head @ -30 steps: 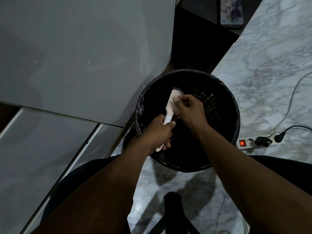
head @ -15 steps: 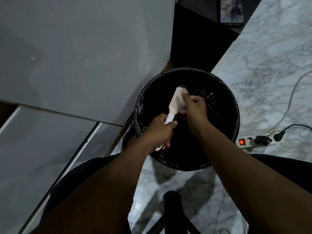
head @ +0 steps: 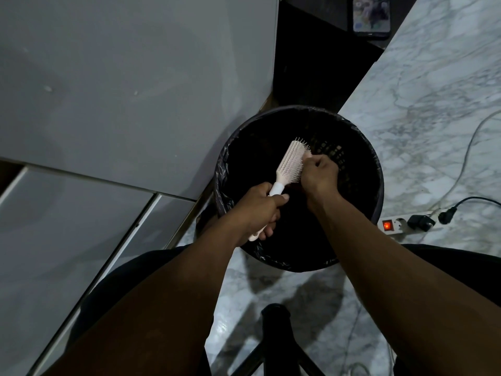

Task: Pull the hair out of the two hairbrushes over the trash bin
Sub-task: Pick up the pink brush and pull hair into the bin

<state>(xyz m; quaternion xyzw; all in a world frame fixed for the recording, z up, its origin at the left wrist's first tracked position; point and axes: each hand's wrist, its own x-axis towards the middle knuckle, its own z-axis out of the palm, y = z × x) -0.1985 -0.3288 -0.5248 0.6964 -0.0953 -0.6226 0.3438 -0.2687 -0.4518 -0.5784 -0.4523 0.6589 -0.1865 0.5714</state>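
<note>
Nearest the camera: a black stand (head: 275, 321) rises between the person's dark-clothed legs, standing on the marbled floor (head: 433, 109). Both bare forearms reach forward from the lower corners.

Left hand (head: 260, 210): grip fully closed around the handle of a pale hairbrush (head: 290, 161); the handle's end pokes out below the curled fingers. The brush slants up and to the right, head above the open mouth of the trash bin (head: 363, 147), bristles facing right.

Right hand (head: 320, 175): just beside the brush head, fingertips pinched together against the bristles near the top of the head. Whether hair is caught between them cannot be told; the light is too dim.

The bin is round, black, lined with a dark bag that folds over its rim; lattice holes show on the far inner wall. It sits on the floor, close to a grey cabinet panel (head: 122, 77) on the left.

Right of the bin: a white power strip (head: 398, 226) with a lit red switch, a black plug in it, cables trailing away.

Farthest, top edge: a phone (head: 371, 14) lying on a dark ledge.
</note>
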